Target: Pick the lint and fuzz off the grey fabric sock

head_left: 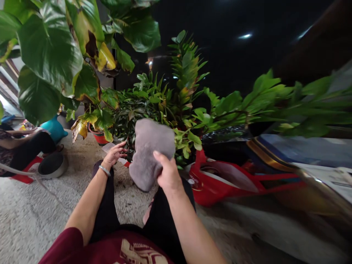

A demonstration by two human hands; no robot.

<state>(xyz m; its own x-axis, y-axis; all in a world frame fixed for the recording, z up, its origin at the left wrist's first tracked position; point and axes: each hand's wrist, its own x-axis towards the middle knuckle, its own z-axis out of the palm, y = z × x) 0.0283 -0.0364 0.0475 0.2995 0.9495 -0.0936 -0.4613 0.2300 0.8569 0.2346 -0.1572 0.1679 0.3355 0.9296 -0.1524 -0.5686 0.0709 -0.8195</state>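
Observation:
A soft grey cloth (151, 150), folded or bunched flat, is pinched by its right side in my right hand (169, 174), with the thumb on top. It is held up in front of the leafy plants and hides part of them. My left hand (113, 156), with a bracelet on its wrist, is open to the left of the cloth, apart from it. Its fingers point toward the dark foliage of a low plant (125, 115). Just behind that hand, a pale printed paper (108, 147) lies low by the pots.
Large broad leaves (49, 47) hang at upper left above a red pot (99, 136). A red bag (211, 187) stands on the right, beside stacked boxes (275, 150). At far left another person (22, 143) sits near a grey basin (52, 165) and a teal watering can (55, 129).

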